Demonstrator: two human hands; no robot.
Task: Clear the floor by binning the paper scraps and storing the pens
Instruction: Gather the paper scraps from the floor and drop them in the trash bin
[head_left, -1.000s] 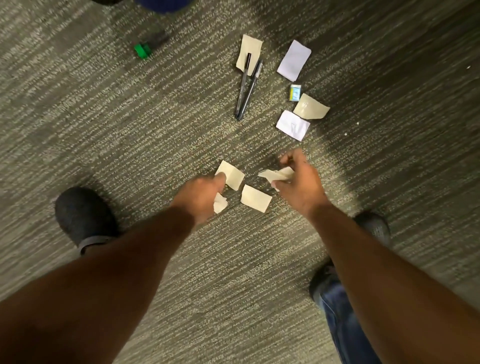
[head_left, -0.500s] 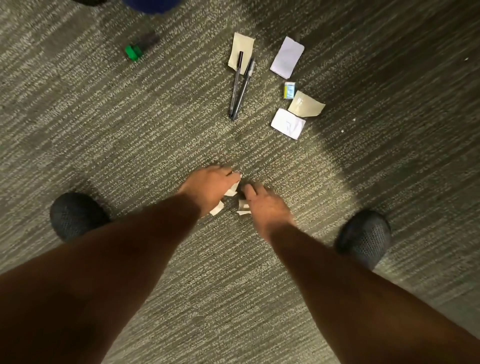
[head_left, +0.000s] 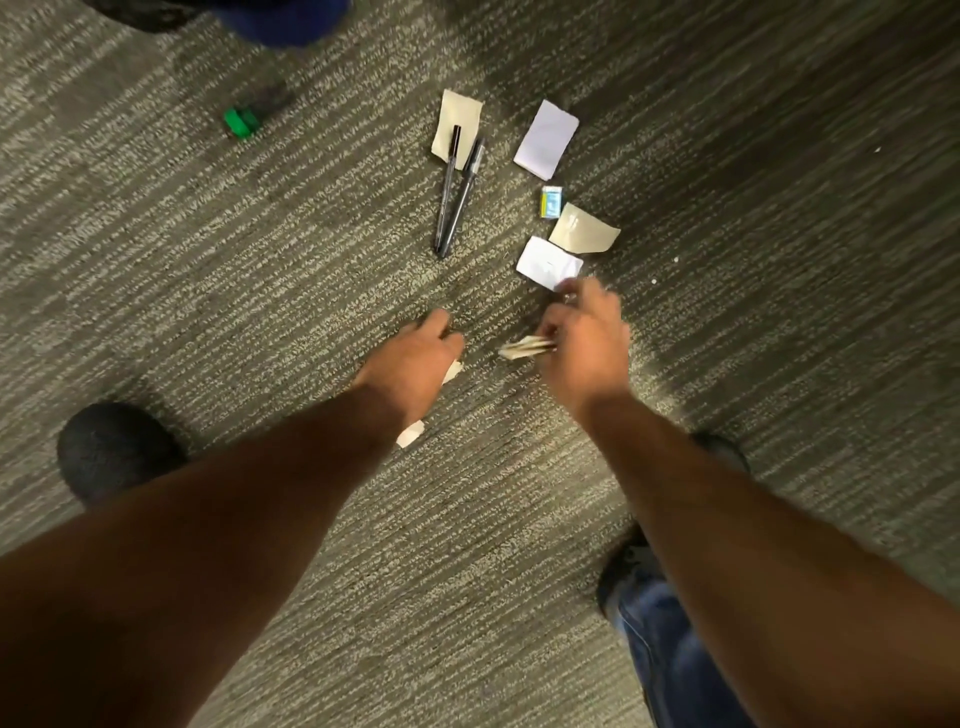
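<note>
**Scraps gathered, pens waiting**

The right hand (head_left: 582, 338) pinched a thin stack of beige paper scraps (head_left: 524, 347); the left hand (head_left: 415, 364) curled around crumpled white paper pieces (head_left: 451, 372). Four flat paper scraps (head_left: 548, 264) and two slim black pens (head_left: 454, 195) lay on the grey carpeted floor (head_left: 260, 270). Light and limp, the paper likely lifts best by an edge; the stiff pens, mid-barrel.

Bare forearms, blue jeans (head_left: 670, 654), dark mesh shoes (head_left: 111, 449).
</note>
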